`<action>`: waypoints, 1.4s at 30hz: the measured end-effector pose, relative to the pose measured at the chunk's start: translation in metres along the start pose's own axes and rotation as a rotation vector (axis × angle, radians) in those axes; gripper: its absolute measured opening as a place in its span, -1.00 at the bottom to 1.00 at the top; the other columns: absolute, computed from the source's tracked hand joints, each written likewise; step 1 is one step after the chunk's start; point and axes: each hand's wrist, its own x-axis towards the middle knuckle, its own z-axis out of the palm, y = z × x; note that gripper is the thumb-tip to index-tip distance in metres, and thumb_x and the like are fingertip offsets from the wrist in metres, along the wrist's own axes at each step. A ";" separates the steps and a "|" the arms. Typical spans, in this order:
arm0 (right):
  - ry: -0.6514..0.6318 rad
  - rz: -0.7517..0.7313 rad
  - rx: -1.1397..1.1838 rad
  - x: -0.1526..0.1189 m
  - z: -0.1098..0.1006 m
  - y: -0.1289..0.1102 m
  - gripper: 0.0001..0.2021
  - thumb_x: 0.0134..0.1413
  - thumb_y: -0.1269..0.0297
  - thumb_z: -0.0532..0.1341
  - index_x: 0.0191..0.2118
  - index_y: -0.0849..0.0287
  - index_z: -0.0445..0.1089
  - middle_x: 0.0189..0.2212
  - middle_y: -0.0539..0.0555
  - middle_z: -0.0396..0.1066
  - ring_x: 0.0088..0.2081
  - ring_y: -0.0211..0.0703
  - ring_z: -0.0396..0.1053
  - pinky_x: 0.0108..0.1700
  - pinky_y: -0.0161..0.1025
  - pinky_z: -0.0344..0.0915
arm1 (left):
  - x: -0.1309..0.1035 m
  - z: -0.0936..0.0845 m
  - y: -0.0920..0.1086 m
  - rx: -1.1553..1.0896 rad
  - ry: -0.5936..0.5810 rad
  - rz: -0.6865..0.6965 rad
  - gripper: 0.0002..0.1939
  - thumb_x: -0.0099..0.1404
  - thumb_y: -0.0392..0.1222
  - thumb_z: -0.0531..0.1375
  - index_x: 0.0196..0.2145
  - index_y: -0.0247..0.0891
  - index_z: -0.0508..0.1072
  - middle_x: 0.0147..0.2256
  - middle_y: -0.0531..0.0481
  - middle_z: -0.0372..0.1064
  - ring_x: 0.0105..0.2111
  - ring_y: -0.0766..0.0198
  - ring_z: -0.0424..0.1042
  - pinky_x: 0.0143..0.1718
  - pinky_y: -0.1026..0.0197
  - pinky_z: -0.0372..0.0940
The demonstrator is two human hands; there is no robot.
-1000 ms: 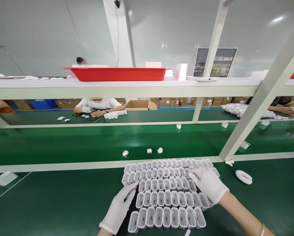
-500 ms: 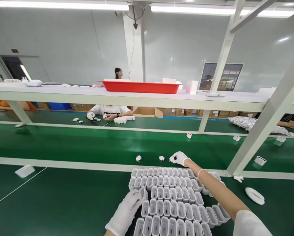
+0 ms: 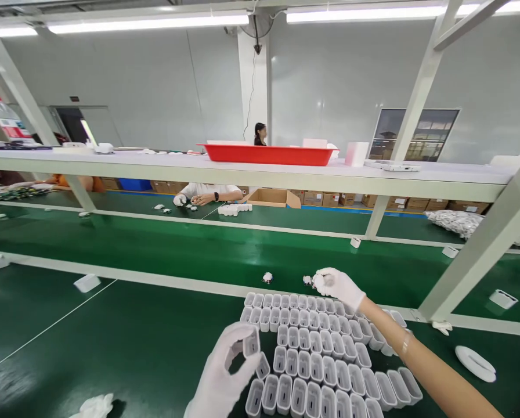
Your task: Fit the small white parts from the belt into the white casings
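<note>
Several rows of open white plastic cups (image 3: 299,396) stand on the green table. My gloved left hand (image 3: 227,368) pinches one white cup (image 3: 252,342) at the left end of the rows, raised a little above the others. Beyond the rows, my gloved right hand (image 3: 336,285) has its fingers closed on a small white part (image 3: 317,281) over the green belt. Just left of those fingers lies another small white part (image 3: 307,280), and a further one (image 3: 267,277) sits farther left on the belt.
A white shelf (image 3: 155,166) crosses ahead, carrying a red tray (image 3: 268,154). A slanted white post (image 3: 473,249) rises at the right, near a white oval piece (image 3: 475,363). Across the belt a person's hands (image 3: 202,200) work. A white glove (image 3: 95,406) lies at lower left.
My left hand has lifted a cup out of the rows. My right hand now has a small white part between its fingers, near the middle part. The view has turned left.
</note>
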 end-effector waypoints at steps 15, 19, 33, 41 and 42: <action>-0.356 -0.086 0.576 -0.111 0.018 -0.060 -0.97 0.09 0.33 0.26 -0.35 0.05 0.41 -0.44 -0.07 0.35 -0.42 -0.26 0.29 -0.28 -0.29 0.34 | -0.045 0.025 0.027 0.103 -0.126 0.243 -0.49 0.19 -0.20 0.39 0.08 0.16 0.52 0.05 -0.03 0.52 0.00 0.00 0.55 -0.03 0.12 0.53; -0.371 -0.094 0.597 -0.110 0.016 -0.061 -0.93 0.08 0.36 0.24 -0.39 0.06 0.36 -0.40 -0.06 0.38 -0.39 -0.26 0.29 -0.24 -0.29 0.33 | -0.047 0.022 0.025 0.189 -0.137 0.243 -0.54 0.22 -0.17 0.35 0.09 0.05 0.54 0.05 -0.07 0.53 0.03 -0.04 0.53 0.05 0.03 0.48; -0.396 0.028 0.470 -0.115 0.019 -0.070 -0.77 0.01 0.55 0.23 -0.44 0.09 0.21 -0.47 -0.14 0.25 -0.44 -0.32 0.18 -0.31 -0.34 0.14 | -0.046 0.028 0.052 0.213 -0.118 0.415 -0.33 0.17 -0.37 0.35 0.17 0.12 0.37 0.03 0.03 0.53 0.00 0.06 0.54 0.20 -0.07 0.35; -0.419 0.042 0.277 -0.115 0.017 -0.072 -0.74 0.11 0.55 0.25 -0.41 0.10 0.19 -0.45 -0.15 0.25 -0.38 -0.32 0.20 -0.27 -0.36 0.11 | -0.043 0.029 0.058 0.245 -0.173 0.503 -0.40 0.27 -0.46 0.21 0.21 -0.04 0.33 0.03 -0.08 0.52 0.03 0.14 0.53 0.08 0.15 0.46; -0.417 0.044 0.280 -0.114 0.017 -0.072 -0.72 0.10 0.59 0.26 -0.41 0.10 0.18 -0.45 -0.16 0.25 -0.38 -0.33 0.20 -0.27 -0.37 0.11 | -0.042 0.030 0.058 0.250 -0.172 0.516 -0.40 0.26 -0.47 0.21 0.20 -0.05 0.32 0.03 -0.08 0.52 0.03 0.15 0.53 0.09 0.15 0.45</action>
